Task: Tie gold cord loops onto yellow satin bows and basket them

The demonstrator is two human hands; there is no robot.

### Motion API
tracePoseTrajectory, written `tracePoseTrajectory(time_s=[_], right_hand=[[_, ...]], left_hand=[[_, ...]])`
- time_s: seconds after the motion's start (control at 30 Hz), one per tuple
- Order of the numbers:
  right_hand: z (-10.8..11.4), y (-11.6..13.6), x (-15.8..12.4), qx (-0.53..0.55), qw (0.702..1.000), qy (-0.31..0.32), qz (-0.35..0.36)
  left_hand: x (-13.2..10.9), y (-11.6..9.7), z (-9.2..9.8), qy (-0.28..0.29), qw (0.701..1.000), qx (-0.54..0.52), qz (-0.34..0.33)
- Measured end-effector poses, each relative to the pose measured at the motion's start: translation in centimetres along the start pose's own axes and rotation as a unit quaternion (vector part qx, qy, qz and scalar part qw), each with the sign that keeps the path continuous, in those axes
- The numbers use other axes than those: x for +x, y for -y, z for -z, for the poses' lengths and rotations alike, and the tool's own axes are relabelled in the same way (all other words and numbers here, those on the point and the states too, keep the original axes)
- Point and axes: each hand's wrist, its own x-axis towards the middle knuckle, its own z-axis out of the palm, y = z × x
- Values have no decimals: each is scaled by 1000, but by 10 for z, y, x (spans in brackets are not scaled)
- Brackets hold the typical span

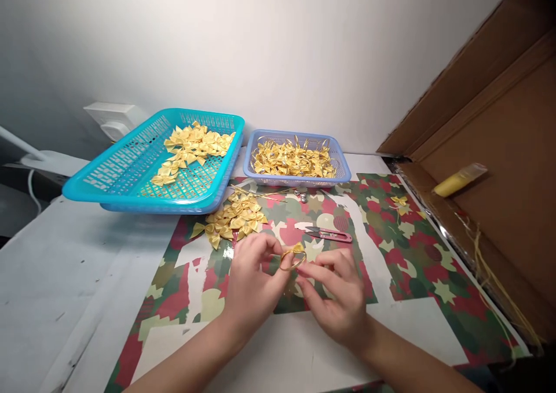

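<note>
In the middle of the table my left hand (256, 277) pinches a yellow ribbon bow (297, 248) with a looped gold wire tie (286, 268). Facing it, my right hand (339, 292) is curled, its index fingertip and thumb at the right edge of the loop. Small scissors with pink handles, thread snips (330, 235), lie just beyond my hands. A pile of yellow bows (237, 219) is spread on the patterned sheet behind my left hand. Straight gold wire ties (260, 194) and small silver bells (303, 197) rest beyond the pile.
A turquoise basket (99, 193) with loose bows stands at the back left. Beside it a blue-purple basket (299, 180) holds bows with gold ties. Along the right runs a cardboard wall (499, 115) bearing a yellow tube (458, 180). Yellow threads (490, 277) hang near the right edge.
</note>
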Motion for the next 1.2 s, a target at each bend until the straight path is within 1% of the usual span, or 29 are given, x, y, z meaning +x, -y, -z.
tracePoseTrajectory(time_s=[0.1, 0.17, 0.27, 0.37, 0.47, 0.57, 0.67, 0.77, 0.87, 0.97, 1.0, 1.03, 1.1, 1.17, 1.2], right_hand=[[-5, 2, -1, -44, 998, -30, -15], [-7, 0, 0, -61, 997, -37, -27], [-8, -3, 1, -68, 997, -37, -27], [-8, -4, 1, -65, 997, -32, -18], [-9, -5, 0, -53, 998, -41, 4], [-9, -7, 1, -40, 997, -53, 27], [-11, -9, 2, -29, 999, -42, 13], [-13, -12, 3, -19, 999, -27, -6], [-10, -12, 2, -4, 1000, -22, 6], [-2, -11, 1, 43, 998, -18, 47], [0, -11, 1, 69, 996, -18, 48], [3, -11, 2, 102, 994, -15, 33], [8, -13, 5, 185, 982, 1, -32], [13, -16, 9, 274, 956, 34, -100], [15, -18, 11, 314, 940, 52, -120]], left_hand=[[-3, -4, -1, -34, 991, 75, -102], [-4, -7, -3, -47, 983, 96, -151], [-6, -9, -4, -59, 973, 108, -197], [-6, -10, -5, -60, 970, 113, -209], [-6, -9, -5, -50, 975, 103, -190], [-5, -7, -5, -29, 984, 86, -152], [-4, -5, -4, -16, 989, 76, -124], [-5, -4, -3, -14, 991, 72, -116], [-4, -4, -3, -4, 993, 63, -100], [0, -1, -2, 12, 999, 20, -33], [3, 1, -2, 17, 1000, -5, -7], [5, 2, -1, 20, 999, -32, 13], [11, 5, 2, 23, 996, -80, 37], [17, 7, 6, 22, 992, -114, 46], [19, 8, 7, 22, 990, -128, 52]])
